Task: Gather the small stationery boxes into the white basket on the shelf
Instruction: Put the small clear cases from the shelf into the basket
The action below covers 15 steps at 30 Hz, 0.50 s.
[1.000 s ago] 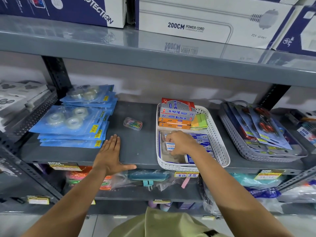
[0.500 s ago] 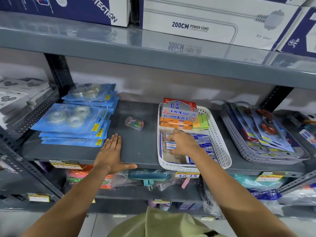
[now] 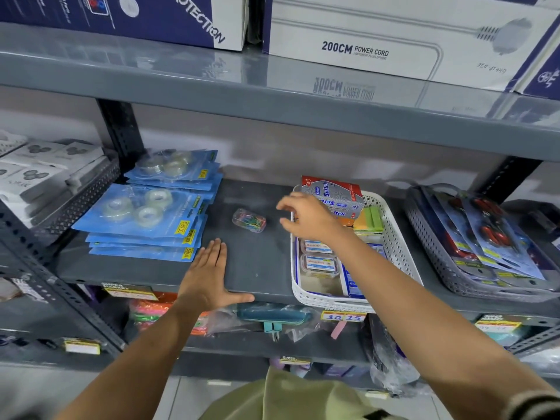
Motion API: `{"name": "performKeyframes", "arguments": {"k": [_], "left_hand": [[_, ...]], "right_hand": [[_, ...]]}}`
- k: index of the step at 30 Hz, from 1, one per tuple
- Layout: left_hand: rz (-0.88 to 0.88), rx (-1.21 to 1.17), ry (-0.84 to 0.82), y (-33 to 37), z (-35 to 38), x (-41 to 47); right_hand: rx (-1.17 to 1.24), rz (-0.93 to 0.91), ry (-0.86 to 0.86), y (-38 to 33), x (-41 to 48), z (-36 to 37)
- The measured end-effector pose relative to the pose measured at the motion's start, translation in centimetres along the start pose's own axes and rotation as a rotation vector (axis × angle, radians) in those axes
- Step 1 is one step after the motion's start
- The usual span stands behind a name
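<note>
A white perforated basket stands on the grey shelf. Inside it lie two small clear boxes with labels, a stack of Softek boxes at the back and coloured sticky notes. A small clear box of coloured paper clips sits on the shelf left of the basket. My right hand hovers over the basket's left rim, fingers spread and empty, pointing toward the clip box. My left hand rests flat on the shelf's front edge, holding nothing.
Blue tape packs are stacked at the shelf's left. A grey basket of scissors packs stands to the right. Large power-cord cartons sit on the shelf above. A lower shelf holds bagged items.
My right hand has let go of a small clear box inside the basket, lifted out and moved left over the rim. The left hand has stayed in place.
</note>
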State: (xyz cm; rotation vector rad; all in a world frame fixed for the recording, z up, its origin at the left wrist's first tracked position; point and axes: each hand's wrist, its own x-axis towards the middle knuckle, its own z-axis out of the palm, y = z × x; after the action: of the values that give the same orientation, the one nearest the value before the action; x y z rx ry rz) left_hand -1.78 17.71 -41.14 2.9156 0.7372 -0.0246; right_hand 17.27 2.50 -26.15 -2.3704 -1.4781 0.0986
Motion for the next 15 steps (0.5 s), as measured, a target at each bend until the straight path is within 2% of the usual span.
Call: {"name": "performKeyframes", "arguments": {"k": [3,7,9,11,15], "left_hand": [[0.011,0.000,0.001,0.0,-0.1,-0.1],[0.026,-0.004,0.002,-0.1,-0.2,-0.1],[0.028,-0.010,0.009,-0.1,-0.2,0.0],[0.027,-0.008,0.006,-0.1,-0.2,0.0],[0.021,-0.001,0.013,-0.3,0.1,0.1]], "right_hand": [[-0.050,-0.055,-0.036,-1.8,2.6,1.7],[-0.246,-0.027,-0.342,-2.9,4.8,5.4],[-0.306,0.006,-0.427,-2.7,5.1,7.0],[-0.279,0.025,-0.416,-2.3,5.1,7.7],[-0.117,0.068,-0.291,-1.7,5.4,7.5]]}}
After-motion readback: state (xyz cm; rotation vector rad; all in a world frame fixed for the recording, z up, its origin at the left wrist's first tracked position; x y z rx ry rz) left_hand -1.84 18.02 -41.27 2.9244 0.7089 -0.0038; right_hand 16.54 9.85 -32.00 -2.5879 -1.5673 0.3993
